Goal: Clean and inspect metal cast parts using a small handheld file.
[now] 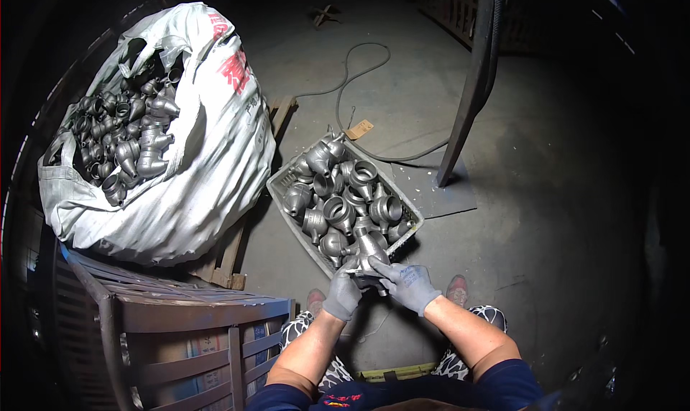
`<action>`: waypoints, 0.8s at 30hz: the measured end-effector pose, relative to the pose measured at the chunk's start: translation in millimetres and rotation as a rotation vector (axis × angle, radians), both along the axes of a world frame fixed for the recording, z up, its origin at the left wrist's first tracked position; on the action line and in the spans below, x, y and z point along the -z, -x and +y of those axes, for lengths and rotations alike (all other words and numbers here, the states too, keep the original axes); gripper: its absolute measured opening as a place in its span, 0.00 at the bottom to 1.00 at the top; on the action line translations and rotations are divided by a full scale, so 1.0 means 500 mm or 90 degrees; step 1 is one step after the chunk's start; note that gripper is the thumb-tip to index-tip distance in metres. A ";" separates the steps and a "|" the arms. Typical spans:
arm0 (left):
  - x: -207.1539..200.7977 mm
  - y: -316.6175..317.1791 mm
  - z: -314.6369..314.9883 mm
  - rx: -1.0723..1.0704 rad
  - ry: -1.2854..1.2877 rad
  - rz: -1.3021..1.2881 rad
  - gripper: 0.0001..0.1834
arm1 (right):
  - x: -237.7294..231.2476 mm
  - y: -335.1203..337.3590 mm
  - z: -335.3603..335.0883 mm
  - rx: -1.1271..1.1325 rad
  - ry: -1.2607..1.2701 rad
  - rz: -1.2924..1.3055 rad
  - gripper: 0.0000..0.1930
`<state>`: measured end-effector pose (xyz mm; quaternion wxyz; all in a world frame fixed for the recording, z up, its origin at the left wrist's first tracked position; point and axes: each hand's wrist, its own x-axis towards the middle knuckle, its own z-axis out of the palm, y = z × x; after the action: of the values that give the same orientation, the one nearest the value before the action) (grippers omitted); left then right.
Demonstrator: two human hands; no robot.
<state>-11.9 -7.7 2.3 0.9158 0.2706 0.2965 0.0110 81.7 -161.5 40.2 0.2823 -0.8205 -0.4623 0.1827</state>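
"Who holds what here?"

"A worker's gloved left hand [343,296] and right hand [411,287] close around one gray metal fitting [369,247] above the near edge of a plastic crate [293,228] — fingers wrapped about its near end, neck pointing in over the load. What the palms cover, we cannot tell."

"How far along is the work?"

"Partway through a single piece, by our judgment. Loose fittings [338,213] heap the crate from its left corner to its right, apparently much left to handle. Beyond its left side, an open white bag [230,145] bulges with similar castings [129,131]."

"And what is finished?"

"Hard to say — nothing visible separates handled pieces from unhandled ones, in crate or bag. A tan tag [359,129] lies by the crate's far edge, its meaning unclear."
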 end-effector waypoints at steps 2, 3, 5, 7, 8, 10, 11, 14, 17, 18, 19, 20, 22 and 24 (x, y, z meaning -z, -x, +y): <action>0.010 0.001 0.004 0.002 0.036 0.015 0.19 | 0.000 0.004 0.000 -0.017 0.004 -0.032 0.27; 0.015 0.002 0.005 0.005 0.037 0.015 0.19 | 0.003 0.004 0.000 -0.018 0.005 -0.028 0.27; 0.026 0.003 0.007 0.020 0.028 -0.010 0.19 | 0.010 0.004 -0.002 -0.017 0.005 -0.024 0.27; 0.036 0.001 0.008 0.007 0.048 -0.020 0.20 | 0.019 0.005 -0.005 -0.016 -0.030 -0.030 0.25; 0.042 -0.001 0.010 -0.009 0.067 -0.031 0.20 | 0.022 0.005 -0.006 -0.014 -0.030 -0.030 0.25; 0.057 0.000 0.016 -0.016 0.104 -0.025 0.20 | 0.024 0.005 -0.008 -0.015 -0.059 -0.044 0.25; 0.064 0.000 0.019 -0.024 0.141 -0.020 0.20 | 0.023 0.005 -0.008 -0.016 -0.059 -0.044 0.25; 0.077 0.002 0.022 -0.047 0.130 -0.012 0.20 | 0.022 0.004 -0.011 -0.024 -0.040 -0.039 0.24; 0.083 0.004 0.028 0.002 0.084 -0.052 0.19 | 0.037 -0.002 -0.013 -0.036 -0.126 0.009 0.22; 0.075 -0.003 0.024 0.007 0.087 -0.051 0.19 | 0.040 -0.006 -0.014 0.013 -0.186 0.055 0.22; 0.054 -0.007 0.015 -0.016 0.059 -0.055 0.19 | 0.040 -0.009 -0.012 0.056 -0.248 0.101 0.21; 0.037 -0.011 0.005 -0.039 0.031 -0.060 0.19 | 0.026 -0.013 -0.009 0.055 -0.248 0.102 0.21; 0.020 -0.015 -0.013 -0.044 -0.092 -0.088 0.19 | -0.014 -0.018 0.002 0.204 -0.171 0.198 0.28; -0.002 -0.015 -0.031 -0.045 -0.216 -0.117 0.19 | -0.009 -0.011 0.011 0.217 -0.121 0.175 0.32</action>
<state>-4.4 -23.0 3.3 0.8792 0.4084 0.2152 0.1178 87.2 -156.2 44.6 0.4457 -0.8237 -0.2893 0.1981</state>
